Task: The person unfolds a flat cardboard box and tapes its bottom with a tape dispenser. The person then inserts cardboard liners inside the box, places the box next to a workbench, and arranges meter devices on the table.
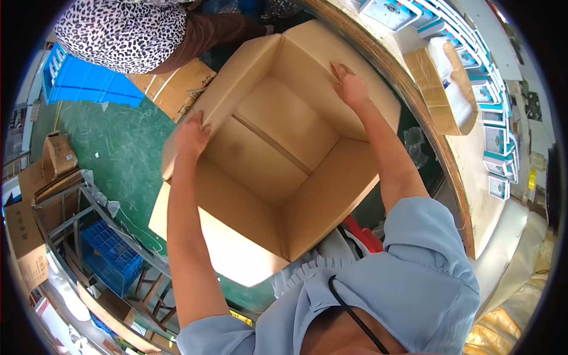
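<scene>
A large open cardboard box [272, 151] sits in front of me, with its inside facing up and a seam running across the bottom. My left hand [192, 137] is closed on the box's left wall at the fold, with fingers curled over the edge. On the far right side, my right hand [353, 90] grips the top edge beside a raised flap [316, 50]; its fingertips are partly hidden. Another flap [231, 248] hangs outward on the near left, brightly lit.
A person in a leopard-print garment [121, 35] is beyond the box. To the right, a workbench [455, 154] carries a small open carton [441, 89] and several white-and-teal framed items [494, 139]. A blue crate [89, 80], flat cardboard [174, 89] and a metal rack [65, 207] stand left.
</scene>
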`<state>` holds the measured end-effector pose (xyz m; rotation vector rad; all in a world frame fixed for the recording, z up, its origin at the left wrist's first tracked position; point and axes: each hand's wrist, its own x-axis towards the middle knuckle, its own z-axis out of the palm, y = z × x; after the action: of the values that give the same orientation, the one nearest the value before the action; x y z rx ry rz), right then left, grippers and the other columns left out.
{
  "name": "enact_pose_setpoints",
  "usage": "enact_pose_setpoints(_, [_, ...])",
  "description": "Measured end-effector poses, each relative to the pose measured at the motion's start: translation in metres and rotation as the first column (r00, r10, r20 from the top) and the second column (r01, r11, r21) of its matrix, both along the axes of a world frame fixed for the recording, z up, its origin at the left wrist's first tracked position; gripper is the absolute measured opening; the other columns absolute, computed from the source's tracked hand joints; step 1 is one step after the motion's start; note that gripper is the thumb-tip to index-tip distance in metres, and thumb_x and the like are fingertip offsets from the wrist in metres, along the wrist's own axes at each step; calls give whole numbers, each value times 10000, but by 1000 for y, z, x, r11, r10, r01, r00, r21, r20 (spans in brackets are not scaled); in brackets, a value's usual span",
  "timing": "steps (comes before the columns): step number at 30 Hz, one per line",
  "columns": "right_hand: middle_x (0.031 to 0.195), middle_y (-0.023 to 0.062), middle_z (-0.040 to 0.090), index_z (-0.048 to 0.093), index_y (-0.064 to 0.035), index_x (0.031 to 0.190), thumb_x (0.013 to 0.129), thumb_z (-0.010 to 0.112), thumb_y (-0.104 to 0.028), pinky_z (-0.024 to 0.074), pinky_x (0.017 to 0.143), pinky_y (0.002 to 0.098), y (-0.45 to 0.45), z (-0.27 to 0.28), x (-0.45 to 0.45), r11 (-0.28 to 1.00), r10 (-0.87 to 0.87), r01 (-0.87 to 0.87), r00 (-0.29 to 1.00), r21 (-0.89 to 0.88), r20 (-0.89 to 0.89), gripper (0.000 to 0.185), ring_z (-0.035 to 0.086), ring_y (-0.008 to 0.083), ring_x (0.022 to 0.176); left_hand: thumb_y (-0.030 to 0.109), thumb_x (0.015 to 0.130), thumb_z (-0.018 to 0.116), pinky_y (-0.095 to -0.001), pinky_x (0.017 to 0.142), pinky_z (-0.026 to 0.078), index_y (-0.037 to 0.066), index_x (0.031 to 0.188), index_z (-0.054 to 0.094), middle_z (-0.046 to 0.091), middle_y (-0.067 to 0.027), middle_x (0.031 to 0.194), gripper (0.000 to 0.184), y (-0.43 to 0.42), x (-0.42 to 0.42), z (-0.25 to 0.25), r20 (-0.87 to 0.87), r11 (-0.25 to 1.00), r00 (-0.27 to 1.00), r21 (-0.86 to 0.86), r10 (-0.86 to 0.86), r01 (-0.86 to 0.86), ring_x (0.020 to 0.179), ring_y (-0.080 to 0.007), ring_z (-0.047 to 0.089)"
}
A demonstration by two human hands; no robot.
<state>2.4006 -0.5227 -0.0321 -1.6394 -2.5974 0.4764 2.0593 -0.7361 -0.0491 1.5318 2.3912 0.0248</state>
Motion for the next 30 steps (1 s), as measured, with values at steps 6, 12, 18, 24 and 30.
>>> enact_pose_setpoints(6, [1340,110,297,316,-156,1294,655,672,-284,227,988,502,-79,38,70,907,403,-401,915,-125,-16,743,275,345,1220,273,708,619,-431,921,349,170,1258,361,431,-103,1245,616,-58,29,3,-123,988,985,-79,124,-134,1059,-296,480])
enact_pose_setpoints(12, [1270,83,390,329,-223,1285,620,692,-320,210,987,521,-193,41,144,507,855,-739,498,-444,146,764,296,304,1216,299,709,631,-390,775,460,246,1181,479,595,-113,996,498,-46,33,15,-37,978,984,-106,177,-180,908,-297,566])
enact_pose_setpoints(18, [815,16,593,578,-180,938,659,606,-195,457,701,378,-230,-32,187,552,827,-766,553,-329,102,280,572,216,860,316,718,601,-390,775,454,247,1112,542,599,-127,973,405,-37,32,2,74,983,981,-54,179,-175,905,-300,564])
enact_pose_setpoints(24, [819,30,601,600,-176,882,672,541,-162,466,674,330,-197,-17,147,569,822,-729,521,-381,231,219,582,219,787,250,781,535,-417,795,440,147,1166,487,577,-178,994,401,-44,22,-1,-20,946,945,15,325,-325,913,-350,547])
enact_pose_setpoints(30, [740,42,604,610,-183,815,682,549,-193,467,614,374,-203,-22,146,601,799,-758,576,-251,173,146,598,216,766,297,766,537,-461,913,311,8,1103,453,501,-206,1089,452,-86,153,19,294,944,933,309,-209,114,1009,-363,461])
